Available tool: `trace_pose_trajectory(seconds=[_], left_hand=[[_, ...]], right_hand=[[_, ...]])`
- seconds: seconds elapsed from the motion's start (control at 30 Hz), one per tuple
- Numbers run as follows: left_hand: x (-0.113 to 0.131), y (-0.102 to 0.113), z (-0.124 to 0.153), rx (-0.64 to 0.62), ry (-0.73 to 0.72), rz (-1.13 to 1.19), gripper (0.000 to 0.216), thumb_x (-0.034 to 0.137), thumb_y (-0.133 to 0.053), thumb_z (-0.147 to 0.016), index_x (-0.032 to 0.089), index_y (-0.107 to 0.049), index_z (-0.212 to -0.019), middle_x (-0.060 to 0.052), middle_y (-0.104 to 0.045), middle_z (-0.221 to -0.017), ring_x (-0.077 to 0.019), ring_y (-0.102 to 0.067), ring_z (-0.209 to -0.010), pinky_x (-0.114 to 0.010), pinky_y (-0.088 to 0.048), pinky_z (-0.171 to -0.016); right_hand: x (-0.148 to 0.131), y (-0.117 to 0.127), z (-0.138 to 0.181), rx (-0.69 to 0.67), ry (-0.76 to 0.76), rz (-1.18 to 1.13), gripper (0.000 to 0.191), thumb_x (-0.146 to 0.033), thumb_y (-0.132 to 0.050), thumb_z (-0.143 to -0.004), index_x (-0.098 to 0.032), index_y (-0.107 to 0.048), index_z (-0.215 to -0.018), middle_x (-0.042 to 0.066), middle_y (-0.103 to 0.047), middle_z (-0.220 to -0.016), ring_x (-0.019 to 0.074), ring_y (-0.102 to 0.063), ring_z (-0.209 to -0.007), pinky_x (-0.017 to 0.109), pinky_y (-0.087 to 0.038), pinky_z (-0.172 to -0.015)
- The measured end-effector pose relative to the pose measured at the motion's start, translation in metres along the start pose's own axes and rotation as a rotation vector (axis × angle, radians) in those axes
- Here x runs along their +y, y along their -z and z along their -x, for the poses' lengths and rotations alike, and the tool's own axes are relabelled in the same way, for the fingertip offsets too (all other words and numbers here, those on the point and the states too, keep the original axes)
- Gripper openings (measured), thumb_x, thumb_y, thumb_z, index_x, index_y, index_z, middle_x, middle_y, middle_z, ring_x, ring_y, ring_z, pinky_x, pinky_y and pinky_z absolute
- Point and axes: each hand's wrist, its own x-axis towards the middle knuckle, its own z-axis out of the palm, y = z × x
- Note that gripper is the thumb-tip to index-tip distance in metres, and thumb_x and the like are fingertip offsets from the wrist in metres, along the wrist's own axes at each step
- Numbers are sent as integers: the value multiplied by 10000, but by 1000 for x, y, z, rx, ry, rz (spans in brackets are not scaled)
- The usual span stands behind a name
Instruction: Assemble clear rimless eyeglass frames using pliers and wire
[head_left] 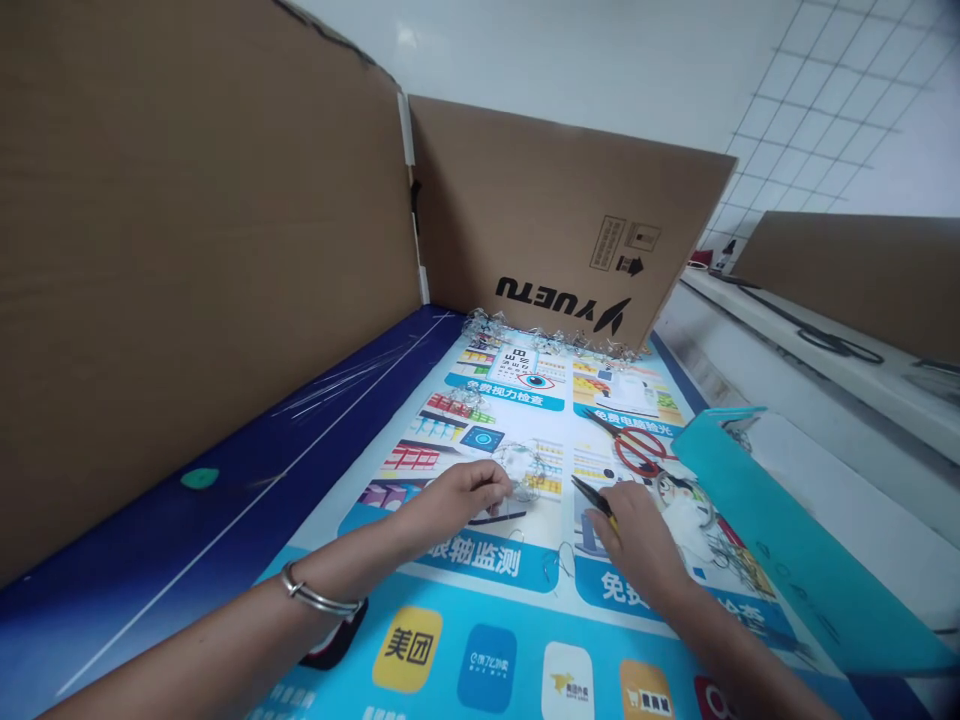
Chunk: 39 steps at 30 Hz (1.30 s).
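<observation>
Both closed: left hand [476, 490] pinched beside tangled wire [531, 487] on the printed banner [442, 598], contents unclear; right hand [637, 530] around needle-nose pliers [591, 494]. Probably light, springy wire, best held by an end.

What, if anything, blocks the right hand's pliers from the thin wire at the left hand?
Nothing visible stands between the pliers and the thin wire at the left hand. The red-handled scissors lie beyond the right hand, outside that gap.

Cool, diffuse light evenly reaches the left fingers [493, 493]; far beyond them, soft glare spots the wall [585, 60]. The cardboard [210, 250] to their left lies dimmer. Wide-angle distortion stretches the edges, where detail softens.
</observation>
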Motion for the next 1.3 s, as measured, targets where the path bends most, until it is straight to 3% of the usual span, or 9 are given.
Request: trace_pose_trajectory(seconds=[0.2,0.43,0.87,1.3], left_hand=[[-1,-4,-1,-51,60,186,214,350,-470,-835,145,-518,-793,-35,-636,-741,-119,-559,-623,-207,-322,-509],[-4,-12,-3,-71,109,295,177,329,-526,-811,157,-520,-852,-43,-659,-769,-153,-622,-691,-205,-350,-512],[4,-18,-28,-113,237,383,170,316,-556,-778,153,-540,-822,-32,-674,-698,-127,-617,-597,-192,-324,-475],[5,-21,-27,-174,324,513,106,254,-540,-808,149,-544,-816,-15,-643,-686,-127,-639,-595,-189,-303,-461]], right_hand=[[-18,-1,3,25,151,-72,240,-366,-445,-877,-152,-553,-894,84,-538,-854,205,-477,-832,333,-367,-737],[-29,0,-2,122,263,-62,195,-328,-501,-857,-149,-564,-906,88,-540,-850,212,-466,-830,356,-335,-733],[-16,-3,-9,235,327,26,250,-325,-600,-795,-147,-568,-967,80,-558,-835,210,-467,-777,368,-329,-682],[-12,10,-7,210,449,-27,291,-268,-630,-781,-123,-569,-1025,80,-603,-833,226,-513,-816,396,-374,-733]])
